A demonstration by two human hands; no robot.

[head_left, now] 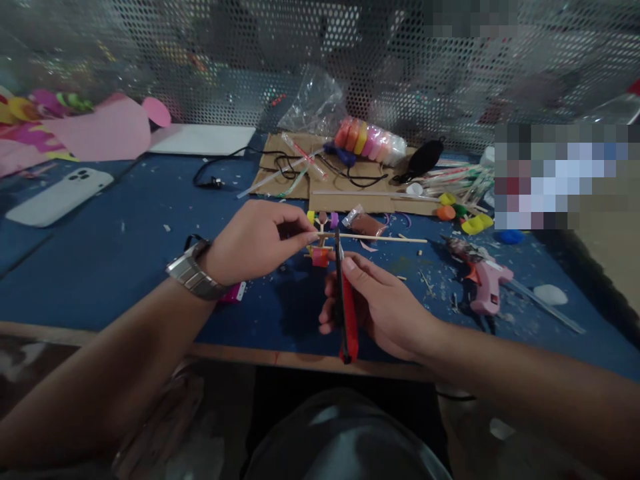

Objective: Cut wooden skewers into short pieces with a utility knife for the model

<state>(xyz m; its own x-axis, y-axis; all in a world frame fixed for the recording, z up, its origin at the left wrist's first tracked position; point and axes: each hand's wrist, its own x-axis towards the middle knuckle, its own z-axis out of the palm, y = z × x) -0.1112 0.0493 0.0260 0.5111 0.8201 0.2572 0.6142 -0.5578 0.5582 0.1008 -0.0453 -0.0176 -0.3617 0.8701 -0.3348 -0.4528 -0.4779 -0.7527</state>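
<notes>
My left hand (257, 240), with a metal watch on the wrist, pinches a thin wooden skewer (385, 238) that carries a small wheel of coloured caps (321, 248). My right hand (373, 300) is closed round a red-handled cutter (346, 313), whose blade tip touches the skewer just right of the wheel. Both hands hover over the blue table (125, 247) near its front edge.
A pink glue gun (483, 280) lies to the right among wood scraps. Cardboard (320, 180), straws, a pack of coloured clay (370, 141) and cables sit behind. A white phone (60, 195) lies far left. A perforated metal screen stands at the back.
</notes>
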